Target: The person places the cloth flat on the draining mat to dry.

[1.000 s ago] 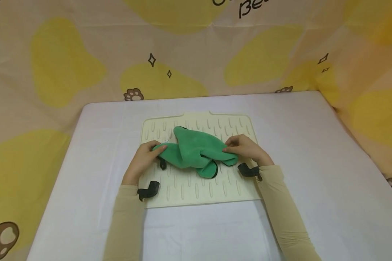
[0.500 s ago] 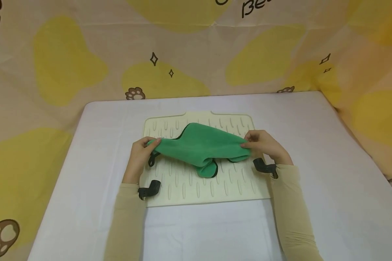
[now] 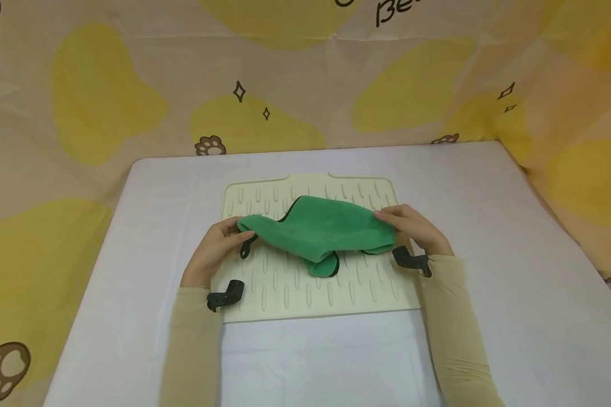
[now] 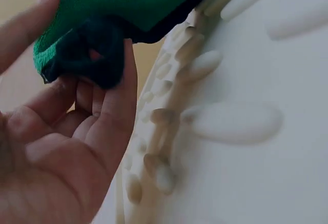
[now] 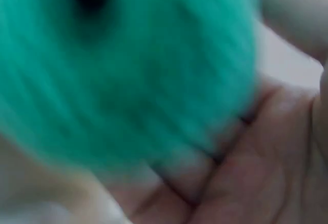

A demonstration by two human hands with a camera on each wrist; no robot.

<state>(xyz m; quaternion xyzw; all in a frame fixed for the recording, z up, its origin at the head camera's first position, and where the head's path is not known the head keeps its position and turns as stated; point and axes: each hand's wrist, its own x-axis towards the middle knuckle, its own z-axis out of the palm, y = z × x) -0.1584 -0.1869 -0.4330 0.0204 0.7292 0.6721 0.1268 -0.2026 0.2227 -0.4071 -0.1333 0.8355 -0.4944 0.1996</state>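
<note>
A green towel (image 3: 326, 226) with dark edging is held partly spread above a cream ridged mat (image 3: 308, 302) in the head view. My left hand (image 3: 211, 251) pinches its left end between thumb and fingers. From that end hangs a small dark loop (image 3: 245, 249). At the opposite end, my right hand (image 3: 414, 229) grips the towel, its thumb on the upper edge. Up close in the left wrist view, the towel's fleecy side (image 4: 128, 3) and dark border lie across my fingers (image 4: 115, 101). Blurred green cloth (image 5: 143, 90) covers much of the right wrist view, in front of my palm.
The mat lies on a white-covered table (image 3: 509, 271). Behind the table hangs a patterned yellow and beige cloth backdrop (image 3: 305, 85). Black wrist mounts (image 3: 226, 295) stick out from both sleeves over the mat.
The hands have drawn apart, the right one moving rightward, and the bunched towel has spread wider. Over the last half second the left end has come slightly inward and down.
</note>
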